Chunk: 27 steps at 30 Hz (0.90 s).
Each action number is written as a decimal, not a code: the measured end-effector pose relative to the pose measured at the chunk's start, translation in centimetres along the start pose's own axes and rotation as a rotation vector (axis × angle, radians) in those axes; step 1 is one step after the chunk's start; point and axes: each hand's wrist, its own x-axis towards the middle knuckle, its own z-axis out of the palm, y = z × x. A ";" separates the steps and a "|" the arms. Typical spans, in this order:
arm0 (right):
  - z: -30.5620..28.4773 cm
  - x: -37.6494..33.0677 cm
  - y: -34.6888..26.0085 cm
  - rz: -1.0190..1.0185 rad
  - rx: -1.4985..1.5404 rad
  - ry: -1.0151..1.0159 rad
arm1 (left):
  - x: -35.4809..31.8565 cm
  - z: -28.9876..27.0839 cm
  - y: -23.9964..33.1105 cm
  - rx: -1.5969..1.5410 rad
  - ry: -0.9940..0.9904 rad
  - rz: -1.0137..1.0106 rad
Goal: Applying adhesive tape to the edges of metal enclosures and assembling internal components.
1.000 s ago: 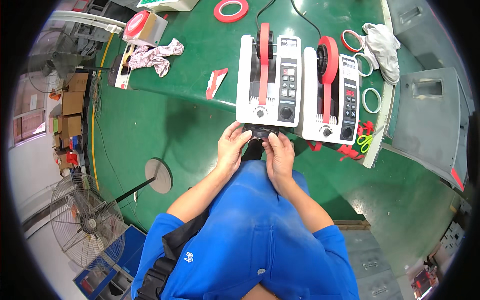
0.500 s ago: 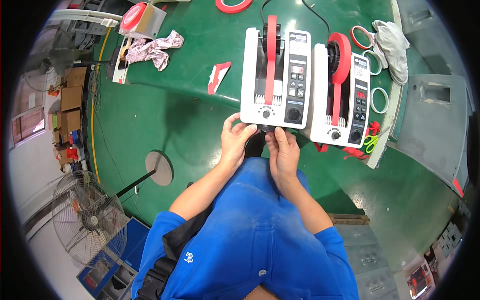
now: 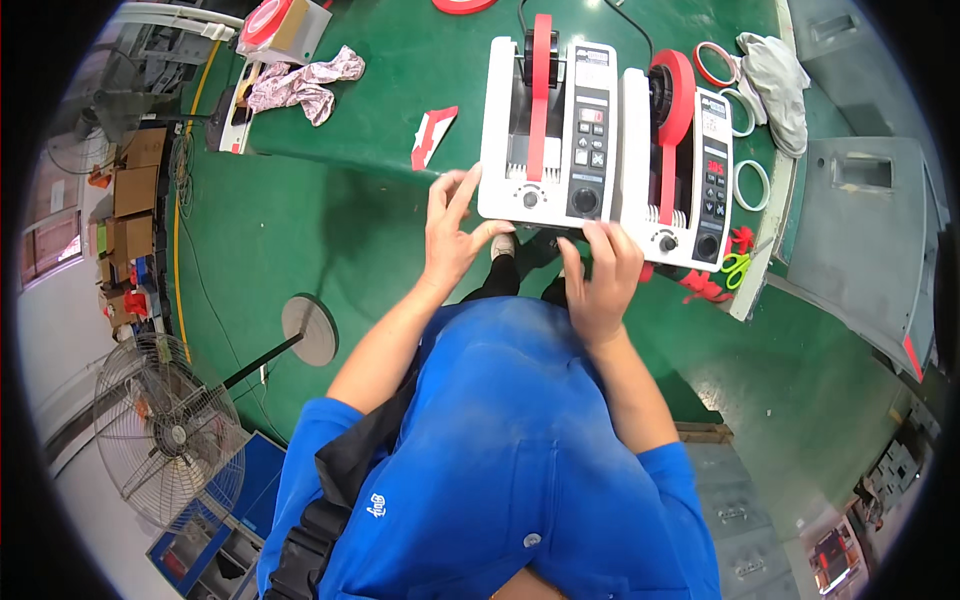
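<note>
A white automatic tape dispenser [image 3: 553,205] with a grey button panel stands at the table's front edge, a red tape strip [image 3: 540,110] running down its middle. My left hand [image 3: 450,235] grips its front left corner, fingers along the side and thumb at the front edge. At the front right corner, my right hand [image 3: 606,272] has its curled fingers on the casing and its thumb below the front edge. The fingertips' undersides are hidden. Close on the right stands a second white tape dispenser [image 3: 672,242] carrying a red tape roll [image 3: 680,97].
Tape rings [image 3: 751,186], a pale glove [image 3: 778,95] and green-handled scissors [image 3: 736,268] lie toward the green table's right edge. A patterned cloth [image 3: 308,85] and a red-white scrap [image 3: 434,138] are to the left. A pedestal fan [image 3: 175,435] stands on the floor at left.
My hands have parted from the middle of the front underside. The left is now at the dispenser's left corner, the right at its right corner. The whole view has shifted slightly.
</note>
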 end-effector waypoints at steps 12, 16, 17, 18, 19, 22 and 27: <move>0.0 1.1 2.4 -0.330 -0.122 -0.155 | 1.6 -1.4 -0.2 0.243 -0.152 0.498; 0.0 1.1 2.2 -0.327 -0.097 -0.128 | 1.7 -1.5 -0.5 0.298 -0.142 0.546; 0.0 1.1 2.2 -0.332 -0.101 -0.129 | 1.6 -1.5 -0.6 0.290 -0.139 0.554; 0.0 1.0 2.2 -0.336 -0.105 -0.130 | 1.6 -1.5 -0.7 0.288 -0.128 0.570; 0.1 1.0 2.2 -0.339 -0.107 -0.119 | 1.5 -1.5 -0.7 0.286 -0.117 0.587; 0.1 1.1 2.0 -0.345 -0.117 -0.090 | 1.8 -1.4 -0.5 0.271 -0.087 0.647; 0.4 0.9 2.0 -0.369 -0.132 -0.062 | 1.8 -1.5 -0.4 0.265 -0.092 0.687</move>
